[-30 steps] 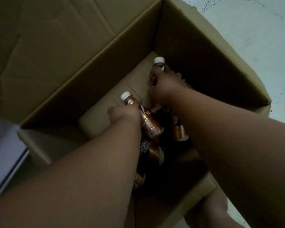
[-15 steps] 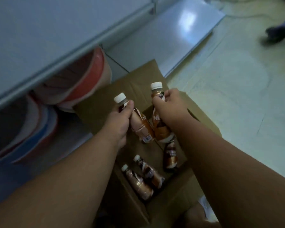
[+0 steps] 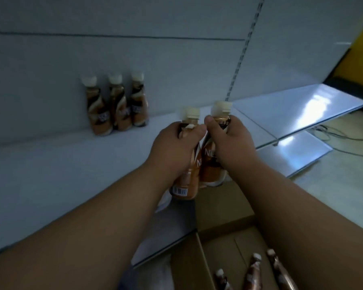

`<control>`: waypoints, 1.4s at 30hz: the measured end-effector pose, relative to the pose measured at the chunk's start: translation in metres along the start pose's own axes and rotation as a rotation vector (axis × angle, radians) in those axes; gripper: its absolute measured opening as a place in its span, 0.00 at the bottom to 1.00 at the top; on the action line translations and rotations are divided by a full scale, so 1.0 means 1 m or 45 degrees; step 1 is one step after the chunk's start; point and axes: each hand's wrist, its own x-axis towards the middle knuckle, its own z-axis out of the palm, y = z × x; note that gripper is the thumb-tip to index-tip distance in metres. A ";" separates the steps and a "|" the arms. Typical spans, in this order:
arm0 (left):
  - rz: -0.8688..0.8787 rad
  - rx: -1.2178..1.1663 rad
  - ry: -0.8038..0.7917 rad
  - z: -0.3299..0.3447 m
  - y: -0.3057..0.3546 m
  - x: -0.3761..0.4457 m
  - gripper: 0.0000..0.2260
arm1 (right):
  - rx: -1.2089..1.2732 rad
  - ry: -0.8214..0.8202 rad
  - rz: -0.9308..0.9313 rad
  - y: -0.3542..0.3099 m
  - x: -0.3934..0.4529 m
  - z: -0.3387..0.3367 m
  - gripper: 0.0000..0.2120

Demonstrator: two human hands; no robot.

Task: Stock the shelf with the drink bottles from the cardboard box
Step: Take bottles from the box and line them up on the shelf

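Observation:
My left hand (image 3: 172, 151) grips a brown drink bottle (image 3: 187, 185) with a white cap, held upright. My right hand (image 3: 231, 143) grips a second brown bottle (image 3: 211, 168) right beside it, the two bottles touching. Both are raised over the front edge of the white shelf (image 3: 50, 174). Three matching bottles (image 3: 116, 105) stand in a row at the back of that shelf, to the left of my hands. The open cardboard box (image 3: 222, 208) sits below at the bottom right, with three bottles (image 3: 254, 273) lying inside.
The white back panel (image 3: 113, 59) rises behind the shelf, with a slotted upright (image 3: 239, 59) to the right. A neighbouring shelf board (image 3: 302, 109) and a lower one (image 3: 298, 151) extend right. Cables (image 3: 344, 137) lie on the pale floor at the far right.
Both hands have lifted their bottles out of the box and up to shelf height. My view has swung up from the box to the shelf and its standing bottles.

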 end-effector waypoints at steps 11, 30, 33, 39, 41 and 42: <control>0.192 0.566 -0.005 -0.032 0.005 0.093 0.18 | -0.343 -0.272 -0.065 -0.008 0.086 0.029 0.17; 0.348 1.485 0.093 -0.042 0.015 0.204 0.16 | -0.421 -0.289 -0.036 -0.010 0.206 0.100 0.14; 0.376 1.635 0.084 -0.041 0.018 0.208 0.15 | -0.410 -0.271 -0.066 -0.007 0.211 0.108 0.13; 0.497 2.073 0.137 -0.035 0.024 0.203 0.17 | -0.379 -0.293 -0.111 0.001 0.208 0.102 0.21; 0.551 2.068 0.144 -0.036 0.025 0.197 0.20 | -0.404 -0.310 -0.134 0.005 0.202 0.093 0.28; 0.605 2.043 0.166 -0.037 0.025 0.193 0.21 | -0.438 -0.310 -0.159 0.006 0.198 0.087 0.29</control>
